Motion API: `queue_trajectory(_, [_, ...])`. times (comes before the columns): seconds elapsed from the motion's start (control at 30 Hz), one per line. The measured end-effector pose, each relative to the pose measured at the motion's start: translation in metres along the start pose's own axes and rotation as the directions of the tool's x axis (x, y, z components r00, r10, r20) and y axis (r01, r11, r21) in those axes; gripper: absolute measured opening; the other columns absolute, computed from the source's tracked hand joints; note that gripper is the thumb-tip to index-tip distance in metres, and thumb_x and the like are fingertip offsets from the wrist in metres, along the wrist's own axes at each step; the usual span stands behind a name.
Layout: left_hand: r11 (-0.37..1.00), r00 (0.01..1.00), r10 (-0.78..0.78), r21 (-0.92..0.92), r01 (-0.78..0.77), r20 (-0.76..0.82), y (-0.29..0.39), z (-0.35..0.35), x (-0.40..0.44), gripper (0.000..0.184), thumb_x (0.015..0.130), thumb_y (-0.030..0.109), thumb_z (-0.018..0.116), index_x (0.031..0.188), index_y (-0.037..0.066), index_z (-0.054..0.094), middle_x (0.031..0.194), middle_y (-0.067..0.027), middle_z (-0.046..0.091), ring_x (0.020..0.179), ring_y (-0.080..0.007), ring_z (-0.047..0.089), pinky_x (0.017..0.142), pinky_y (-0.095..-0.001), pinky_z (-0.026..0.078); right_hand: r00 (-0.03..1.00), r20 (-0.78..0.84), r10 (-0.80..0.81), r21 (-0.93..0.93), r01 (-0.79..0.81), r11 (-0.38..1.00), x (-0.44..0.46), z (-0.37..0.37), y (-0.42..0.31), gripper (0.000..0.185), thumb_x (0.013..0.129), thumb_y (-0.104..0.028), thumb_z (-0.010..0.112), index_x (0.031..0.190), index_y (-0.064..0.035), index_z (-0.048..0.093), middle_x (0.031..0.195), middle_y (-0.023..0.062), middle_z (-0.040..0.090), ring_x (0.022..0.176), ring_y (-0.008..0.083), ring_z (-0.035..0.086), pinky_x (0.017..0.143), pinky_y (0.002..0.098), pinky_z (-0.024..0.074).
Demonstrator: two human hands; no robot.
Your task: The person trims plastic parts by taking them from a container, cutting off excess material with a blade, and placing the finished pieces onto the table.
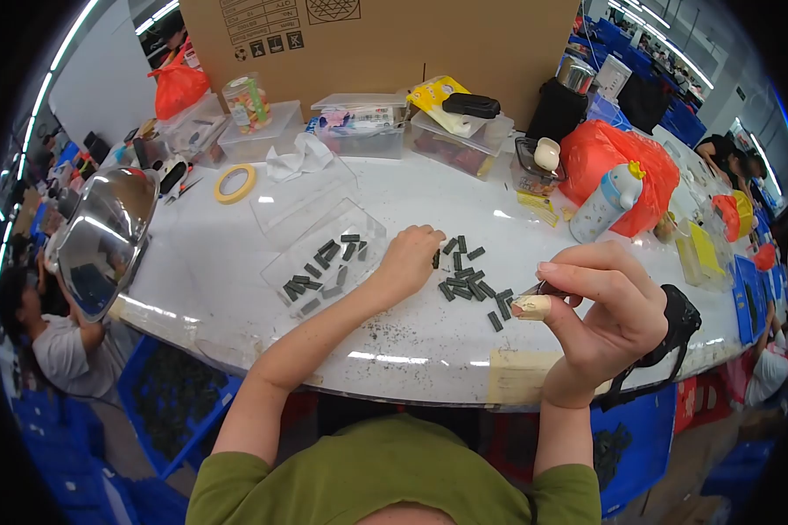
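Observation:
My left hand (410, 261) is bent down over the table with fingers curled together, and a small dark green block (436, 260) shows at its fingertips. Just right of it lies a loose heap of similar dark green blocks (466, 278). Raised above the table at the right, my right hand (611, 302) pinches a thin, dark metal tool (534, 290) between thumb and index finger; its exact kind is hard to make out. Beige tape wraps the thumb. Left of my left hand, a clear plastic tray (365, 213) holds several more dark blocks.
Dark crumbs are scattered along the table's front. A tape roll (235, 185), tissue (299, 157) and plastic boxes (359, 131) stand toward the back. A metal bowl (114, 232) is at left, a bottle (606, 203) and red bag (617, 166) at right. Blue crates (179, 455) sit below.

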State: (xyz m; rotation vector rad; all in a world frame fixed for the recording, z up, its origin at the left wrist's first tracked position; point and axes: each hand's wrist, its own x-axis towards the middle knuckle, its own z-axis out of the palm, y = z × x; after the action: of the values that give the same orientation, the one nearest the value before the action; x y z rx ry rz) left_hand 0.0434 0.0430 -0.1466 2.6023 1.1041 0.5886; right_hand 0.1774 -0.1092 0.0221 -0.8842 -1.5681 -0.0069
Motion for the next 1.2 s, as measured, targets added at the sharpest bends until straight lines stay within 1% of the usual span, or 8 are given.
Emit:
queue_trajectory(0.13, [0.965, 0.998, -0.047, -0.256, 0.053, 0.028, 0.007, -0.051, -0.002, 0.035, 0.065, -0.007, 0.06, 0.099, 0.001, 0.065, 0.089, -0.0108, 0.066, 0.077, -0.0239, 0.063, 0.069, -0.0293, 0.052, 1.0, 0.017, 0.013, -0.01, -0.013, 1.0, 0.002, 0.002, 0.003, 0.021, 0.054, 0.002, 0.075, 0.074, -0.0009, 0.07, 0.072, 0.007, 0.064, 0.054, 0.0114, 0.051, 0.047, 0.0194, 0.0385])
queue_trajectory(0.2, [0.709, 0.994, -0.08, -0.696, 0.113, 0.08, 0.018, -0.081, -0.003, 0.036, 0.065, -0.009, 0.062, 0.1, 0.0, 0.064, 0.088, -0.012, 0.066, 0.078, -0.0225, 0.063, 0.071, -0.0278, 0.052, 0.998, 0.049, 0.039, -0.04, -0.037, 0.999, 0.001, 0.001, 0.004, 0.02, 0.055, 0.002, 0.075, 0.075, -0.0008, 0.069, 0.073, 0.0069, 0.064, 0.054, 0.011, 0.05, 0.047, 0.0199, 0.0386])
queue_trajectory(0.27, [0.274, 0.988, -0.078, -0.95, 0.151, 0.134, 0.027, -0.108, 0.001, 0.038, 0.065, -0.011, 0.063, 0.102, -0.001, 0.064, 0.087, -0.0131, 0.066, 0.08, -0.0212, 0.063, 0.072, -0.0263, 0.053, 0.996, 0.078, 0.051, -0.068, -0.046, 0.997, 0.003, 0.002, 0.006, 0.02, 0.056, 0.001, 0.075, 0.076, -0.0008, 0.069, 0.074, 0.0068, 0.064, 0.053, 0.0107, 0.05, 0.047, 0.0204, 0.0386])
queue_trajectory(0.3, [0.28, 0.99, -0.07, -0.95, 0.138, 0.123, 0.03, -0.116, 0.002, 0.038, 0.065, -0.011, 0.063, 0.102, -0.001, 0.064, 0.087, -0.0131, 0.066, 0.08, -0.0212, 0.063, 0.072, -0.0263, 0.053, 0.997, 0.072, 0.039, -0.071, -0.034, 0.997, 0.005, 0.003, 0.007, 0.02, 0.056, 0.001, 0.075, 0.076, -0.0008, 0.069, 0.074, 0.0068, 0.064, 0.053, 0.0107, 0.05, 0.047, 0.0204, 0.0386])
queue_trajectory(0.43, [-0.205, 0.996, 0.021, -0.975, 0.084, 0.081, 0.048, -0.134, -0.01, 0.033, 0.069, -0.011, 0.064, 0.1, 0.0, 0.063, 0.086, -0.0155, 0.065, 0.082, -0.0211, 0.064, 0.075, -0.0266, 0.053, 0.991, 0.058, 0.118, -0.069, -0.114, 0.991, 0.007, 0.01, 0.012, 0.021, 0.058, 0.0, 0.076, 0.078, -0.0012, 0.069, 0.075, 0.0064, 0.063, 0.053, 0.0107, 0.049, 0.046, 0.0214, 0.0389])
queue_trajectory(0.63, [-0.274, 0.996, -0.033, -0.959, 0.069, 0.081, 0.068, -0.138, -0.026, 0.034, 0.069, -0.012, 0.064, 0.101, 0.0, 0.061, 0.087, -0.0161, 0.065, 0.081, -0.0218, 0.064, 0.074, -0.028, 0.054, 0.987, 0.086, 0.137, -0.017, -0.136, 0.991, 0.005, 0.021, 0.015, 0.023, 0.053, 0.004, 0.071, 0.075, -0.0018, 0.069, 0.073, 0.0065, 0.064, 0.056, 0.0108, 0.048, 0.048, 0.0201, 0.0372])
queue_trajectory(0.8, [-0.206, 0.996, 0.0, -0.975, 0.083, 0.085, 0.068, -0.142, -0.028, 0.031, 0.069, -0.013, 0.064, 0.096, 0.001, 0.06, 0.088, -0.0158, 0.064, 0.081, -0.0229, 0.065, 0.074, -0.0289, 0.054, 0.992, 0.124, 0.031, -0.019, -0.029, 0.999, 0.005, 0.021, 0.018, 0.022, 0.059, 0.0, 0.076, 0.08, -0.0015, 0.069, 0.077, 0.0066, 0.063, 0.056, 0.0122, 0.051, 0.046, 0.021, 0.0393])
queue_trajectory(1.2, [-0.056, 0.975, -0.003, -0.973, -0.223, -0.223, 0.067, -0.135, -0.028, 0.026, 0.069, -0.016, 0.062, 0.087, 0.001, 0.057, 0.086, -0.0132, 0.064, 0.084, -0.0252, 0.065, 0.077, -0.0317, 0.055, 0.999, 0.031, 0.022, -0.172, -0.017, 0.985, 0.002, 0.024, 0.016, 0.025, 0.054, 0.005, 0.073, 0.077, -0.0019, 0.07, 0.075, 0.0088, 0.064, 0.058, 0.0121, 0.051, 0.049, 0.0211, 0.0403])
